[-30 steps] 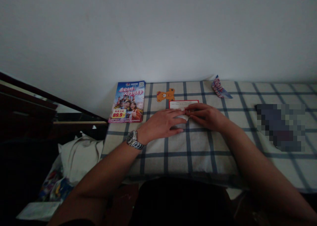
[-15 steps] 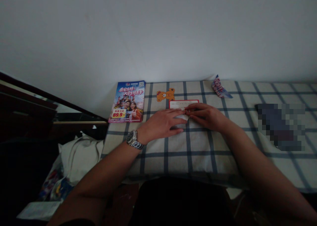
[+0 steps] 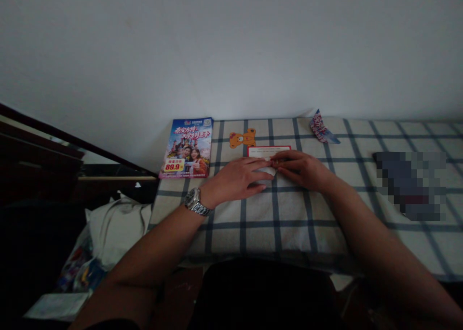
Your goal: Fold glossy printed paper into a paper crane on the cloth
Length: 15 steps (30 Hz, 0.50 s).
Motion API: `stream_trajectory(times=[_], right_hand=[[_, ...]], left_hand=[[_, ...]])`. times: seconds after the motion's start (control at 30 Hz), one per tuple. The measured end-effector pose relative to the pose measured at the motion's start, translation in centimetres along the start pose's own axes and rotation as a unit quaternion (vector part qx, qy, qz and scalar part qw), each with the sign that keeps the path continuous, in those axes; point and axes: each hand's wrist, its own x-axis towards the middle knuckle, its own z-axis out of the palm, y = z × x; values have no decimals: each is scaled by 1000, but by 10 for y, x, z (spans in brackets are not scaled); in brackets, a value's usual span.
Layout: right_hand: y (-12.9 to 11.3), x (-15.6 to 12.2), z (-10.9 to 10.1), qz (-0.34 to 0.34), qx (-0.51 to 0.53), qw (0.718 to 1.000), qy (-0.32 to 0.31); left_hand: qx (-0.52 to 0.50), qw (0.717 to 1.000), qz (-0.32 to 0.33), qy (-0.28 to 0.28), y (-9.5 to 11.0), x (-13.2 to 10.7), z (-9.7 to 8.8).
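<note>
A white sheet of paper with a red border (image 3: 266, 151) lies on a checked cloth (image 3: 289, 214) in front of me. My left hand (image 3: 238, 178), with a metal watch on its wrist, lies flat on the sheet's near part, fingers stretched out. My right hand (image 3: 302, 168) rests beside it, fingers drawn together and pressing on the paper's fold where the two hands meet. Most of the paper is hidden under my hands.
A colourful leaflet (image 3: 188, 147) lies at the cloth's far left, an orange bear cut-out (image 3: 242, 138) beside it. A small folded patterned paper (image 3: 321, 127) sits by the wall. A blurred dark object (image 3: 410, 183) lies right. Bags and cloth (image 3: 108, 228) sit below left.
Hardly anything differs; both hands stay on the paper, with only slight shifts of the fingers.
</note>
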Motion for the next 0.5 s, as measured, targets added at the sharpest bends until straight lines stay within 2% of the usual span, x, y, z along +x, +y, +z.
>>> stream_trajectory(times=[0.5], right_hand=[[-2,1,0,-8,-16,1000,3]], left_hand=[[-6,1000,-6,-5,-1,1,1]])
